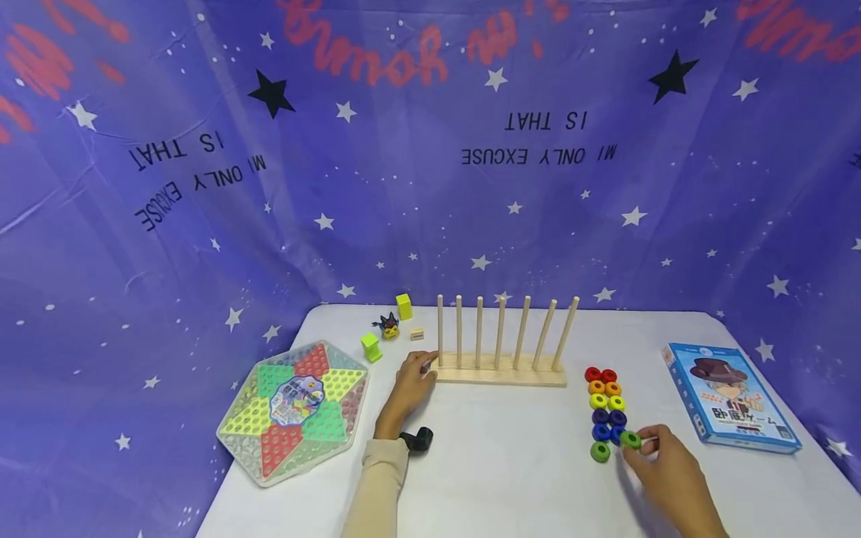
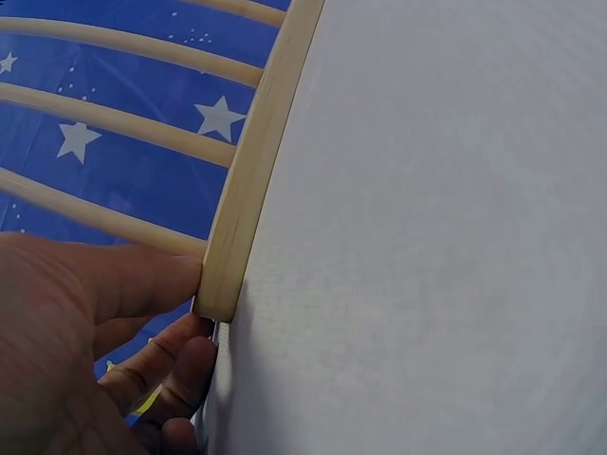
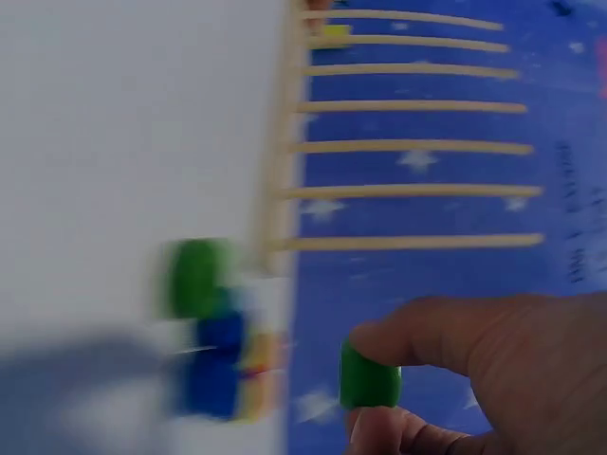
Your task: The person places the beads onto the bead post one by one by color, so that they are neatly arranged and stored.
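R hand: thumb + fingertip(s) clamped on green ring. Ring pos.: in that pinch at the near R corner of the ring block, just beside the R-hand blue one in head view; R wrist view has it apart from the others (those are motion-blurred there). Height over table: can't tell.

Appearance, held ring: solid mid-green, short + thick, edges rounded, round hole thru ctr, dark in head view. Side-on (R wrist view) it reads as a squat barrel, hole hidden.

Second green ring lies on white table, L of the held one. Beyond it, 2 cols., paired by color, near to far: blue rings, dark purple rings, yellow rings, orange rings, red rings. Same general form.

L hand: thumb + fingers closed on L end of peg rack. Rack: pale wood, grain visible, long base w/ 7 round pegs upright in one row.

Periphery: Chinese checkers set far L, blue game box far R.
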The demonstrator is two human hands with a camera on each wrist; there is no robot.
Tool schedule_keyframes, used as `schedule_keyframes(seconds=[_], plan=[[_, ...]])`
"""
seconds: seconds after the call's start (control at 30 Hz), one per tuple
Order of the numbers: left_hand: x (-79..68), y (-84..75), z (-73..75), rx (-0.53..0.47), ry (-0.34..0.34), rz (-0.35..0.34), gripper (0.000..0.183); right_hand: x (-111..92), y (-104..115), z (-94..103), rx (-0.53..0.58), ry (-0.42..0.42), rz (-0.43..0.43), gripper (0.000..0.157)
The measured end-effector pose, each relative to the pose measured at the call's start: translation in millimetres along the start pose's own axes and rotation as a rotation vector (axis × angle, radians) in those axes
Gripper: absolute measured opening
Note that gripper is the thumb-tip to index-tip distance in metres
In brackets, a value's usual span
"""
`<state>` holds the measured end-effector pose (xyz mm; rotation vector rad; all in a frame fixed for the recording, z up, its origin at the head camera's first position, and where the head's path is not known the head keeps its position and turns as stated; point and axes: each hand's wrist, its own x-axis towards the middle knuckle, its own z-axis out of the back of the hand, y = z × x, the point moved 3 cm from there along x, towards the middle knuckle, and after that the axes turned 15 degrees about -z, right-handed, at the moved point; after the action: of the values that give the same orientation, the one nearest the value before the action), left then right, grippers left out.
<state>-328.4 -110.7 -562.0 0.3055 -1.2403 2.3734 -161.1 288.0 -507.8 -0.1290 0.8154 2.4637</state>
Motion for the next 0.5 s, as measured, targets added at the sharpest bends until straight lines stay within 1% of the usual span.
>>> schedule_keyframes(seconds=[0.07,0.1,0.13,0.17,0.23,0.3,0.37,0.43,0.5], plan=[[2.4,-1.3,2.5,0.005,-0.005,-0.006,0.04,-7.6,36.9,26.5,0.026,-0.093,0.137,0.048],[4.8,-1.8,4.0,0.001,-0.009,-0.011,0.04,-10.8,59.3,38.6,0.041,-0.138,0.216,0.048],[7.2,-2.6,5.6,-0.001,-0.011,-0.016,0.04,-14.2,84.4,48.8,0.057,-0.165,0.285,0.046],[9.3,-2.8,6.9,-0.001,-0.011,-0.023,0.04,-17.0,111.0,57.0,0.068,-0.165,0.341,0.046],[11.7,-2.0,8.2,0.005,-0.012,-0.027,0.04,-22.2,163.4,65.8,0.082,-0.128,0.45,0.043],[10.8,-1.5,8.9,0.008,-0.009,-0.025,0.04,-25.8,211.4,63.4,0.078,-0.058,0.53,0.04],[7.3,-0.7,8.0,0.022,0.001,-0.018,0.04,-27.4,252.6,54.0,0.06,0.009,0.587,0.036],[2.7,-0.5,5.9,0.027,0.014,-0.014,0.041,-26.6,284.7,41.3,0.043,0.058,0.627,0.033],[-2.5,-1.0,3.1,0.029,0.027,-0.012,0.041,-24.9,307.9,27.7,0.023,0.087,0.65,0.029]])
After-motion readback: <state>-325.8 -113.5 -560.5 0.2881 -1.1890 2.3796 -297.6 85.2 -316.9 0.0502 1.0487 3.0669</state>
